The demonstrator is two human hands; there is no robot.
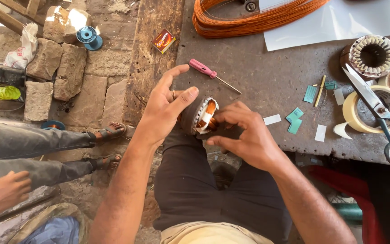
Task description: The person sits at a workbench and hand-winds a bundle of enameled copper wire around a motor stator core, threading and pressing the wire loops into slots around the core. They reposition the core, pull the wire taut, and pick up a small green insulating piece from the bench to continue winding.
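L hand [165, 108] cups the outer side of a motor stator [199, 116], thumb hooked over its top rim, other fingers spread wide and only partly closed; ring visible on one finger. R hand [244, 135] is curled at the stator's open face, fingertips pressed into the copper winding [209, 110] w/ white slot paper around it. Stator sits tilted at the near edge of the dark workbench [258, 77], just above the person's knee. Pink screwdriver [206, 71] lies on bench just behind the hands, not touching. Coil of copper wire [253, 20] at far edge. 2nd stator [372, 55], scissors [375, 108] and tape rolls [375, 110] well off to the right. Cut paper bits, white + teal [294, 119], near R hand. Another person's hand [3, 192] and sandalled feet [109, 133] at left, apart.
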